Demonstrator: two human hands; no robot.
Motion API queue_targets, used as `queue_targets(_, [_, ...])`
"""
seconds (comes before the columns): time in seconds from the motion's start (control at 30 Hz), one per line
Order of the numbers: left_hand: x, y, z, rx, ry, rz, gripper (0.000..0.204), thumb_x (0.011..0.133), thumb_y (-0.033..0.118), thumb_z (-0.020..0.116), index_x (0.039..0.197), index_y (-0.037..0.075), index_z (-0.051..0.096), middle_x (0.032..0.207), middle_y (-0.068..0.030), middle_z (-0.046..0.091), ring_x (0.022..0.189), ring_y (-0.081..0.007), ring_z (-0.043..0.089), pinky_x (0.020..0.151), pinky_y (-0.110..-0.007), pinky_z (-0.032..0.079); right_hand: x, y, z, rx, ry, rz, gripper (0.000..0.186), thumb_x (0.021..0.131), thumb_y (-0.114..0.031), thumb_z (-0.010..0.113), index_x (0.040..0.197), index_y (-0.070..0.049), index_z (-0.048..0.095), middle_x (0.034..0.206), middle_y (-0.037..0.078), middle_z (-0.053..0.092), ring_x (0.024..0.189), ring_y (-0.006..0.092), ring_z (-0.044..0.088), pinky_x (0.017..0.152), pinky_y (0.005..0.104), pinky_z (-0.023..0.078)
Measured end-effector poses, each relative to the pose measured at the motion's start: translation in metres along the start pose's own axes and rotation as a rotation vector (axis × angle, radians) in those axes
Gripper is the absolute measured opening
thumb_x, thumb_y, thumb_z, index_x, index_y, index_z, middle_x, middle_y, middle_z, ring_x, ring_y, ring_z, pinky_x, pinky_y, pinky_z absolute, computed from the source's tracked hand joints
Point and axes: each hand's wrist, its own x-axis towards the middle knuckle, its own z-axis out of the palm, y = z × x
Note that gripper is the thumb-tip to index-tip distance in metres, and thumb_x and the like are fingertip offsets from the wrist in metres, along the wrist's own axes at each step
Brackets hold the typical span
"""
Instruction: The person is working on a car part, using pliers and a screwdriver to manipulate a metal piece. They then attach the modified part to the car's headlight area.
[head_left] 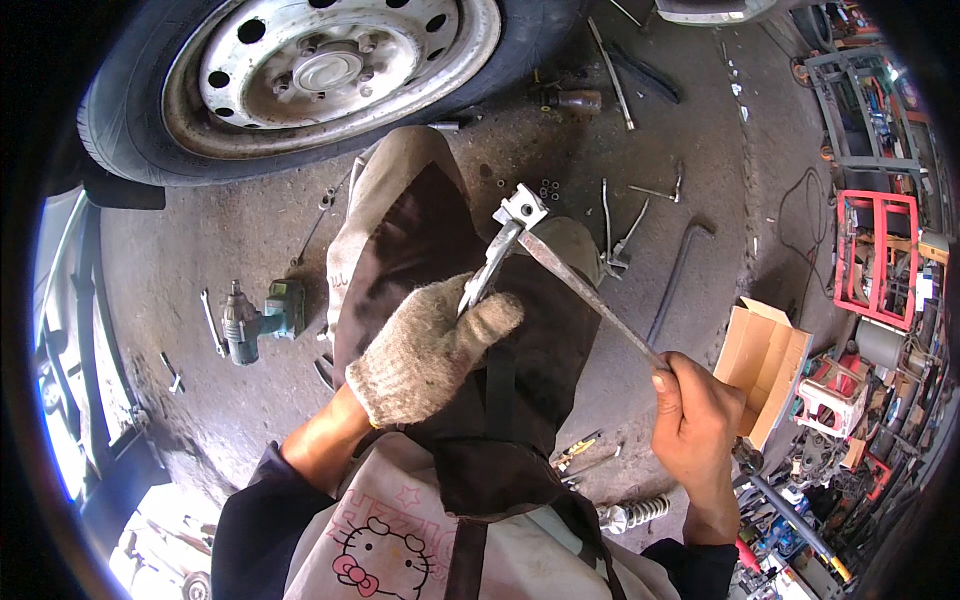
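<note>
My left hand, in a knitted work glove, is closed around metal pliers. Their jaws meet a small silver metal piece with a round hole, held up above my knees. A long, worn metal bar runs from my bare right hand, whose fingers are wrapped round its near end. The bar's wider, flat end lies close beside the pliers' jaws, just below the metal piece; whether it touches them I cannot tell.
A car wheel stands at the far left. On the floor are an impact wrench, several nuts, a bent bar and an amber bottle. An open cardboard box, a red frame and cluttered parts line the right.
</note>
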Motion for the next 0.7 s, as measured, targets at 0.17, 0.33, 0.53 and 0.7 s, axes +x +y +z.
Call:
queue_targets(0.17, [0.003, -0.013, -0.001, -0.010, 0.001, 0.043, 0.044, 0.101, 0.042, 0.061, 0.105, -0.002, 0.062, 0.075, -0.0090, 0.055, 0.075, -0.0150, 0.048, 0.071, -0.037, 0.046, 0.008, 0.001, -0.007, -0.043, 0.001, 0.022, 0.014, 0.090, -0.013, 0.070, 0.094, 0.000, 0.066, 0.076, 0.014, 0.067, 0.060, 0.0323, 0.066, 0.053, 0.0397, 0.049])
queue_targets(0.33, [0.005, -0.010, -0.003, -0.059, -0.017, 0.062, 0.043, 0.101, 0.041, 0.062, 0.106, -0.002, 0.063, 0.076, -0.0053, 0.058, 0.075, -0.0131, 0.048, 0.070, -0.034, 0.046, 0.011, 0.002, -0.008, 0.068, -0.054, 0.116, 0.014, 0.091, -0.014, 0.070, 0.094, -0.001, 0.066, 0.074, 0.016, 0.065, 0.060, 0.0340, 0.065, 0.053, 0.0399, 0.049])
queue_targets(0.53, [0.006, 0.006, -0.014, -0.259, -0.163, -0.180, 0.046, 0.100, 0.045, 0.062, 0.099, -0.001, 0.060, 0.076, 0.0047, 0.055, 0.072, -0.0105, 0.046, 0.066, -0.032, 0.045, 0.009, 0.001, 0.004, 0.048, -0.032, 0.088, 0.013, 0.092, -0.014, 0.069, 0.093, -0.002, 0.065, 0.074, 0.015, 0.065, 0.061, 0.0337, 0.066, 0.054, 0.0400, 0.049])
queue_targets(0.7, [0.014, -0.016, -0.002, -0.064, 0.096, 0.101, 0.044, 0.099, 0.043, 0.064, 0.100, 0.000, 0.059, 0.071, -0.0039, 0.052, 0.068, -0.0143, 0.045, 0.064, -0.036, 0.044, 0.006, -0.003, 0.004, -0.036, 0.011, -0.003, 0.013, 0.091, -0.012, 0.069, 0.095, -0.001, 0.065, 0.074, 0.014, 0.065, 0.059, 0.0325, 0.065, 0.052, 0.0397, 0.048])
